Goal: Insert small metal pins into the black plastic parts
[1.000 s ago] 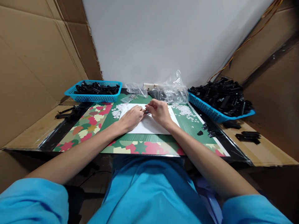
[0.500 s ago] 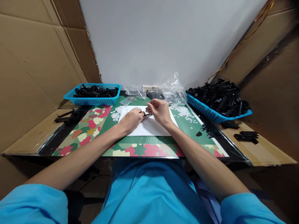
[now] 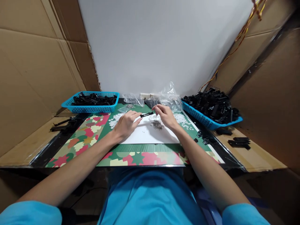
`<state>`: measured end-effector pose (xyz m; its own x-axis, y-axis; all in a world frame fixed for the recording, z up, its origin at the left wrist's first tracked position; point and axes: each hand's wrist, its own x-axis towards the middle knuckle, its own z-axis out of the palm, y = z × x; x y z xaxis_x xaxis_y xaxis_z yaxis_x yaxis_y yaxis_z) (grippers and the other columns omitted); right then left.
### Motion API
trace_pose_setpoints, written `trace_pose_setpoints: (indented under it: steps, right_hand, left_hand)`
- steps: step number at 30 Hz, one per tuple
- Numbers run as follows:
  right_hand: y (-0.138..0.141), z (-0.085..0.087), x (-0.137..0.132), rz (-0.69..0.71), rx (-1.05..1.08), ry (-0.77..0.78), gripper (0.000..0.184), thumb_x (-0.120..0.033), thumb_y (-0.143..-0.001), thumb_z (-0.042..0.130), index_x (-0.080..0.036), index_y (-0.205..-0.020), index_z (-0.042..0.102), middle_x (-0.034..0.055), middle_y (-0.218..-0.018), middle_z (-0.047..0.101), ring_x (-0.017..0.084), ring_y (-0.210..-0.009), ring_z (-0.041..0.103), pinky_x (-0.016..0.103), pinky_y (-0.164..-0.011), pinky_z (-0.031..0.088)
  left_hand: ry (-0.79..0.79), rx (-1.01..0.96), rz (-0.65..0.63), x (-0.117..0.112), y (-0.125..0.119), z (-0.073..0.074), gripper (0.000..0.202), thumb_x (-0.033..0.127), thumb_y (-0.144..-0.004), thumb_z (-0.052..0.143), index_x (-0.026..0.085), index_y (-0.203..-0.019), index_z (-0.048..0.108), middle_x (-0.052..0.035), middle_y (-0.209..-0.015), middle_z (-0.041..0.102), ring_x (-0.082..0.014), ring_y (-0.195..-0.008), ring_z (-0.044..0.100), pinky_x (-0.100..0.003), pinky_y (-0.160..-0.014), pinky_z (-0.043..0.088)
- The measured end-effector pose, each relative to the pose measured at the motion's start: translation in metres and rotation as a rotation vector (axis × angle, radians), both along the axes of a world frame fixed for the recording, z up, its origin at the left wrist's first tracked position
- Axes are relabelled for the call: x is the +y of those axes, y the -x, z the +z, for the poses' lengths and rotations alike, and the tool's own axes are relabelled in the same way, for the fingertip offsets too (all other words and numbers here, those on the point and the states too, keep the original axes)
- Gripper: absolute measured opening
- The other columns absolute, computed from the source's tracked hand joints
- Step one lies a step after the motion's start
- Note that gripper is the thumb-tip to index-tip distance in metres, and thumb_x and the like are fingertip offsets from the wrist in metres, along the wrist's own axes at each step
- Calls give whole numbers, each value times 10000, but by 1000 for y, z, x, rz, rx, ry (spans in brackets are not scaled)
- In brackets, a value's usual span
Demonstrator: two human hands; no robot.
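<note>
My left hand (image 3: 126, 123) rests on a white sheet (image 3: 150, 136) and pinches a small black plastic bar (image 3: 146, 114) at its left end. My right hand (image 3: 166, 114) hovers just right of the bar, fingers curled in a pinch over a small dark heap of tiny metal parts (image 3: 156, 124). What the right fingertips hold is too small to make out. White round discs (image 3: 116, 118) lie scattered left and right of the sheet.
A blue basket (image 3: 90, 108) with black parts stands at the back left. Another blue basket (image 3: 199, 114) heaped with black parts is at the right. Clear plastic bags (image 3: 170, 98) lie at the back. Loose black pieces (image 3: 239, 142) rest on cardboard.
The hands have drawn slightly apart; the black bar now shows between them, held by the left hand. The heap of small metal parts is uncovered. The camera has tilted.
</note>
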<state>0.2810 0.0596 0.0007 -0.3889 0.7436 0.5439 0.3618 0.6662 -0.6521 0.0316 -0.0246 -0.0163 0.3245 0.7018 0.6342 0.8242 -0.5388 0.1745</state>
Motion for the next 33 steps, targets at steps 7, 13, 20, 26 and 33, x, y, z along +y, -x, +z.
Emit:
trace_pose_setpoints:
  steps: [7, 13, 20, 26, 33]
  right_hand:
    - [-5, -3, -3, -18, -179, 7, 324, -431, -1015, 615, -178, -890, 774, 49, -764, 697, 181, -666, 550, 318, -638, 355]
    - [38, -8, 3, 106, -313, 39, 174, -298, -917, 722, -162, -880, 824, 72, -837, 760, 172, -712, 608, 299, -676, 404]
    - [105, -12, 29, 210, -376, 100, 98, -253, -814, 833, -160, -844, 833, 47, -770, 744, 164, -714, 621, 278, -663, 413]
    - [106, -25, 36, 240, -389, 102, 56, -188, -845, 754, -167, -817, 797, 71, -805, 757, 182, -729, 628, 310, -696, 443]
    - [88, -11, 26, 326, -281, 152, 111, -217, -922, 656, -181, -828, 702, 38, -804, 683, 153, -715, 547, 312, -671, 413]
  left_hand:
    - [26, -162, 122, 11, 21, 11, 282, 351, -1030, 659, 187, -1218, 791, -113, -1167, 764, -259, -964, 738, -436, -898, 625]
    - [-38, -356, 192, 28, 49, 20, 271, 318, -994, 715, 193, -1218, 803, -90, -1181, 783, -196, -911, 740, -366, -899, 614]
    - [-14, -464, 209, 31, 57, 24, 248, 257, -969, 753, 166, -1191, 815, -98, -1181, 804, -185, -893, 756, -345, -872, 615]
    - [14, -450, 225, 26, 52, 26, 234, 265, -969, 764, 190, -1184, 819, -85, -1165, 813, -190, -854, 744, -373, -870, 610]
    - [43, -421, 245, 31, 56, 19, 240, 298, -966, 764, 200, -1179, 817, -102, -1185, 814, -201, -859, 735, -399, -874, 606]
